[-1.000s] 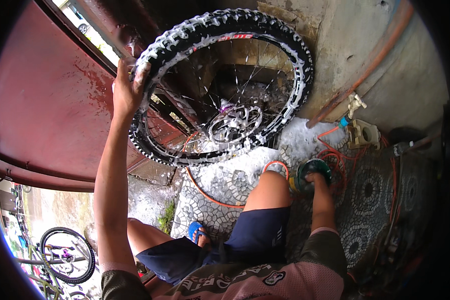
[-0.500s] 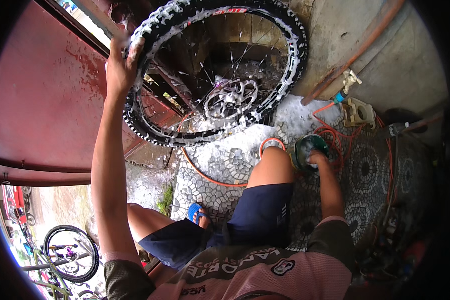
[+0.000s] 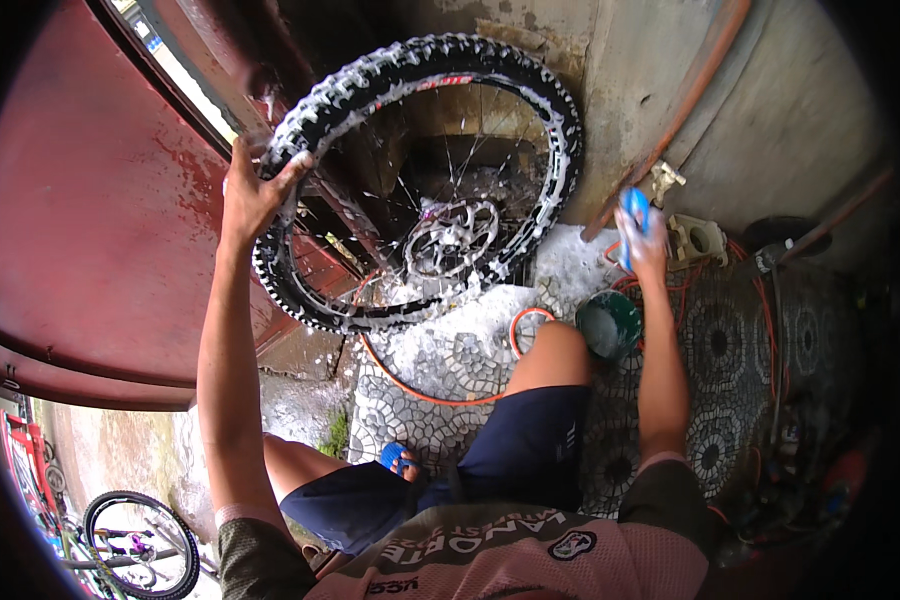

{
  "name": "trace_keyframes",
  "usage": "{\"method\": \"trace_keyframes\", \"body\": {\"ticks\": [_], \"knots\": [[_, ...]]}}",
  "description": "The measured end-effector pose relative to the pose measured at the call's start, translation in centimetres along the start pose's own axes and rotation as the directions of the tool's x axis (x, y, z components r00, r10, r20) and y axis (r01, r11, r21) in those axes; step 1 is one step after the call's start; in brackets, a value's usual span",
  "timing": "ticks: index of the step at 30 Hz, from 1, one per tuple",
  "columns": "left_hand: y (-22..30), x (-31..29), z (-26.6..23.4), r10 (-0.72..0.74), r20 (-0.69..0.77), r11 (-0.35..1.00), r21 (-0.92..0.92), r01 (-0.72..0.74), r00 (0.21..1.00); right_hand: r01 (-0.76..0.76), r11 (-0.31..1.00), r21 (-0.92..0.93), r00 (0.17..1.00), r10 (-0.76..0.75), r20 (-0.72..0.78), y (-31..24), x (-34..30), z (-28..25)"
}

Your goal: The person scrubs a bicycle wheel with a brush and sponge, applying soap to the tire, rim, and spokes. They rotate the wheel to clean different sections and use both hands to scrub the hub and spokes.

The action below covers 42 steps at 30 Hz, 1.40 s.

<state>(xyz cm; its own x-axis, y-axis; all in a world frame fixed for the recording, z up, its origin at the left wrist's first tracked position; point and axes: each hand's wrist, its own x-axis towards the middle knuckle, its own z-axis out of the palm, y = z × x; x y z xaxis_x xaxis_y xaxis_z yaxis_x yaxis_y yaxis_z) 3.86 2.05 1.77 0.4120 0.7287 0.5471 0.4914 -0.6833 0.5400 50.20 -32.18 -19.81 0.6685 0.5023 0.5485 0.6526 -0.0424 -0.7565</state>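
A knobby-tyred bicycle wheel (image 3: 305, 140), streaked with white foam, stands tilted in front of me, its brake disc (image 3: 452, 240) facing my way. My left hand (image 3: 255, 195) grips the tyre at its left side, thumb over the near sidewall and fingers partly hidden behind it. Off to the right of the wheel, my right hand (image 3: 645, 245) is raised and closed round a foamy blue scrub brush (image 3: 634, 208). Below that hand, beside my knee, sits a dark green bucket (image 3: 625, 312) of cloudy, soapy water.
An orange hose (image 3: 410, 393) curves over the foam-splashed pebble-mosaic floor (image 3: 440, 350). A tap (image 3: 665, 180) and a beige block (image 3: 695, 240) are by the right wall. The red metal panel (image 3: 80, 210) fills the left. Another bicycle (image 3: 140, 545) stands at lower left.
My right hand has come up out of the bucket with the blue scrub brush in it. The wheel now appears slightly lower in view, my left hand still on its tyre.
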Motion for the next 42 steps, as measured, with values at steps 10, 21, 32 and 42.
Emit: {"method": "trace_keyframes", "body": {"ticks": [10,21,32,42], "knots": [[-1.1,-0.9,-0.6,-0.077,0.092,0.995,0.078,0.07,0.993,-0.022,0.832,0.555,0.774,-0.337,0.536,-36.8,6.8,25.1],[-1.5,-0.8,0.7,-0.146,0.068,0.972,0.195,0.131,0.987,0.224,0.832,0.507,0.962,-0.271,0.02,-26.3,11.7,25.5],[-1.3,0.2,1.9,-0.093,0.045,0.955,0.285,0.077,0.995,-0.08,0.886,0.457,0.968,0.179,-0.177,-8.8,17.4,19.6],[-1.6,0.0,1.5,-0.064,0.068,0.978,0.205,0.049,0.996,-0.138,0.753,0.643,0.95,0.285,-0.13,-5.0,16.2,17.4]]}}
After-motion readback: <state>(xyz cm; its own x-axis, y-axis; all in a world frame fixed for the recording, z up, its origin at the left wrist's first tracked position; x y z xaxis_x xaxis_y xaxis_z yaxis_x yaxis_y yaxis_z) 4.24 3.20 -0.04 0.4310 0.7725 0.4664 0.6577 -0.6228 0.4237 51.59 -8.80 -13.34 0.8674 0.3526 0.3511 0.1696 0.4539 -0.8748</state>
